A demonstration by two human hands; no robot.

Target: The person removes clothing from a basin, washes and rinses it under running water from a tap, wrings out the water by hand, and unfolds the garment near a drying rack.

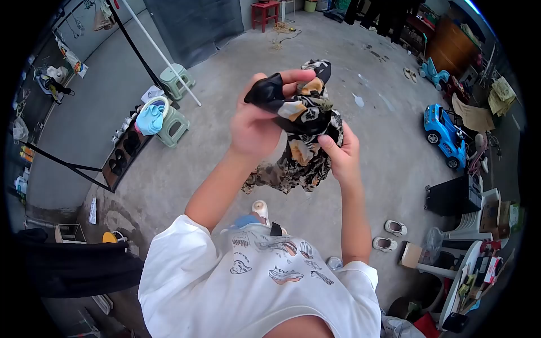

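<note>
A dark patterned garment [307, 149] with orange and pale prints hangs bunched up in front of my chest. Its lower edge looks gathered or ruffled, above the concrete floor. My left hand [256, 124] grips the upper left part, where a plain black section [265, 90] bulges over the fingers. On the other side, my right hand [342, 151] pinches the cloth, with the thumb lying on the front. The folds hide some of my fingers, and which kind of garment it is cannot be made out.
To the left stand green stools [173, 127] with a blue cloth [150, 119], beside a shoe rack [121, 160]. A blue toy car [444, 135], a black box [453, 196] and a cluttered white table [465, 270] line the right. Pale shoes [385, 244] lie on the floor.
</note>
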